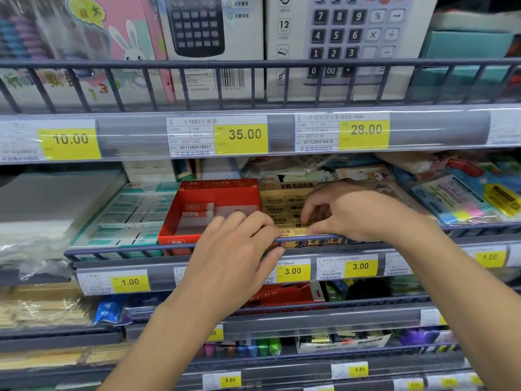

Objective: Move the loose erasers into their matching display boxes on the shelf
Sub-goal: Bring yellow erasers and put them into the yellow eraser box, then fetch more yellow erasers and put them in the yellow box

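Centre frame, both bare hands work at the middle wire-fronted shelf (169,249). Left hand (236,249) lies over the grey front rail, fingers bent across it at the near right corner of the red cardboard display box (197,218); whether it grasps the rail or anything under the fingers I cannot tell. Right hand (346,213), just right of centre, reaches into the yellow cardboard display box printed "2B" (282,204), its fingertips curled and pinching a small yellow-wrapped eraser (303,228) at the box's front edge. Yellow box sits touching the red one's right side, packed with rows of like yellow erasers. Red box mostly bare inside, a few red-and-white wrapped erasers (194,210) near its back left. To its left, a teal-and-white tray of wrapped erasers (129,215). Upper frame: boxed calculators (214,38) behind a rail, yellow price tags (242,136) reading 10.00, 35.00, 28.00 beneath. Lower right of the shelf, bright sticky-note packs (465,204).
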Available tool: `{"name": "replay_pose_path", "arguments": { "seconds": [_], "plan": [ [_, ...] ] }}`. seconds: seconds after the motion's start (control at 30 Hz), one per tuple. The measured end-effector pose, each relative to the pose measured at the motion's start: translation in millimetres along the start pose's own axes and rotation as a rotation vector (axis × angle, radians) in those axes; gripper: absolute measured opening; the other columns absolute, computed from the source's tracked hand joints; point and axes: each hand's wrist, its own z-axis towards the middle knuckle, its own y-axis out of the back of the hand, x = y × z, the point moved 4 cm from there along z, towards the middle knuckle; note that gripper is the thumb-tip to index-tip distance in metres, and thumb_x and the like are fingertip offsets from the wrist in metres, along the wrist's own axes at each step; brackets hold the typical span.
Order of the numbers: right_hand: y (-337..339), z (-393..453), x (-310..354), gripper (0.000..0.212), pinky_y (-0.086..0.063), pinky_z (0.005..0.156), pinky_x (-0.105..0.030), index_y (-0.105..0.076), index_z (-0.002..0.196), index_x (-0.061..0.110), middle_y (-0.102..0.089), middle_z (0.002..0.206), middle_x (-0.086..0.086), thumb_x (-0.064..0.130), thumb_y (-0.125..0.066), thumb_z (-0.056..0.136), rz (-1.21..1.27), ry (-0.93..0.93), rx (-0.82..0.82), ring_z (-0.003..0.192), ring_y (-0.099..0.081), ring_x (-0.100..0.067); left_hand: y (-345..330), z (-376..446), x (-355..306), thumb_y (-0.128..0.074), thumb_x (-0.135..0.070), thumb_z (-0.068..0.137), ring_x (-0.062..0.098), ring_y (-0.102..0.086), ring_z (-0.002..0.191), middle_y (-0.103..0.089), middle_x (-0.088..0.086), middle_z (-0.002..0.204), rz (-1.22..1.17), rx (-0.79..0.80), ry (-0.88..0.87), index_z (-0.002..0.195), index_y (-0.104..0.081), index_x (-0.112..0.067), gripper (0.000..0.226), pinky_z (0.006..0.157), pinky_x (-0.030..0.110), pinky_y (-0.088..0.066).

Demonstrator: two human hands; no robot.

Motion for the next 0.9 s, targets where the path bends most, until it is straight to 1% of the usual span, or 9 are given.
{"name": "replay_pose_path", "arguments": {
  "seconds": [0.13, 0.2, 0.27, 0.33, 0.43, 0.53, 0.67, 0.77, 0.9],
  "plan": [
    [5, -5, 8, 0.005, -0.057, 0.075, -0.022, -0.069, 0.086, 0.047, -0.067, 0.091, 0.024, 0.051, -0.072, 0.085, 0.046, -0.003, 0.045, 0.082, -0.062, 0.007, 1, 0, 0, -0.054, -0.044, 0.102, 0.017, -0.059, 0.091, -0.066, -0.011, 0.114, -0.026, 0.025, 0.013, 0.119, -0.07, -0.025, 0.03, 0.074, 0.033, -0.042],
    [8, -13, 11, 0.022, -0.057, 0.078, -0.028, -0.071, 0.101, 0.044, -0.068, 0.097, 0.022, 0.059, -0.06, 0.089, -0.013, -0.032, 0.05, 0.084, -0.062, 0.003, 5, -1, 0, -0.053, -0.045, 0.103, 0.016, -0.058, 0.099, -0.065, -0.012, 0.121, -0.08, 0.046, 0.036, 0.128, -0.066, -0.027, 0.034, 0.08, 0.033, -0.041],
    [12, -22, 18, 0.03, -0.055, 0.077, -0.027, -0.068, 0.113, 0.042, -0.068, 0.1, 0.02, 0.059, -0.056, 0.092, -0.063, -0.061, -0.028, 0.085, -0.061, 0.0, 11, -4, 3, -0.05, -0.047, 0.103, 0.012, -0.052, 0.112, -0.062, -0.015, 0.131, -0.188, 0.033, 0.084, 0.137, -0.061, -0.029, 0.039, 0.091, 0.034, -0.039],
    [17, -34, 29, 0.03, -0.048, 0.067, -0.018, -0.067, 0.118, 0.037, -0.066, 0.094, 0.021, 0.052, -0.058, 0.094, -0.061, -0.053, -0.217, 0.08, -0.058, 0.002, 21, -11, 6, -0.051, -0.047, 0.104, 0.005, -0.047, 0.121, -0.059, -0.02, 0.133, -0.333, -0.05, 0.152, 0.14, -0.058, -0.032, 0.04, 0.1, 0.034, -0.038],
    [13, -61, 47, 0.021, -0.043, 0.063, -0.014, -0.069, 0.113, 0.034, -0.065, 0.086, 0.02, 0.039, -0.062, 0.093, 0.227, 0.004, -0.461, 0.08, -0.06, -0.001, 37, -29, 12, -0.056, -0.039, 0.103, 0.003, -0.056, 0.124, -0.063, -0.026, 0.125, -0.623, -0.218, 0.259, 0.131, -0.061, -0.036, 0.029, 0.095, 0.022, -0.046],
    [-11, -92, 63, 0.012, -0.05, 0.066, -0.019, -0.07, 0.105, 0.029, -0.067, 0.087, 0.009, 0.024, -0.066, 0.095, 0.693, 0.061, -0.496, 0.077, -0.063, -0.01, 39, -58, 16, -0.06, -0.031, 0.1, 0.012, -0.068, 0.11, -0.073, -0.014, 0.116, -0.946, -0.273, 0.33, 0.119, -0.065, -0.038, 0.02, 0.084, 0.015, -0.051],
    [-81, -131, 69, 0.013, -0.052, 0.06, -0.023, -0.072, 0.103, 0.025, -0.068, 0.082, -0.003, 0.021, -0.066, 0.093, 1.033, -0.048, -0.389, 0.067, -0.063, -0.014, -1, -115, 21, -0.064, -0.043, 0.092, 0.01, -0.073, 0.094, -0.078, -0.007, 0.107, -1.199, -0.082, 0.51, 0.108, -0.071, -0.04, 0.018, 0.077, 0.017, -0.055],
    [-156, -165, 63, 0.015, -0.051, 0.06, -0.026, -0.073, 0.102, 0.026, -0.069, 0.081, -0.007, 0.023, -0.065, 0.09, 1.146, -0.279, -0.321, 0.066, -0.061, -0.017, -61, -175, 21, -0.063, -0.027, 0.098, 0.01, -0.074, 0.092, -0.079, -0.006, 0.105, -1.269, 0.112, 0.756, 0.108, -0.073, -0.034, 0.015, 0.075, 0.018, -0.056],
    [-256, -227, 47, 0.012, -0.047, 0.055, -0.026, -0.073, 0.101, 0.016, -0.068, 0.078, -0.005, 0.009, -0.066, 0.095, 1.248, -0.651, -0.281, 0.063, -0.057, -0.02, -142, -264, 0, -0.058, -0.011, 0.105, 0.014, -0.074, 0.092, -0.08, -0.003, 0.105, -1.268, 0.417, 1.034, 0.112, -0.071, -0.018, 0.017, 0.083, 0.032, -0.057]
  ]
}}
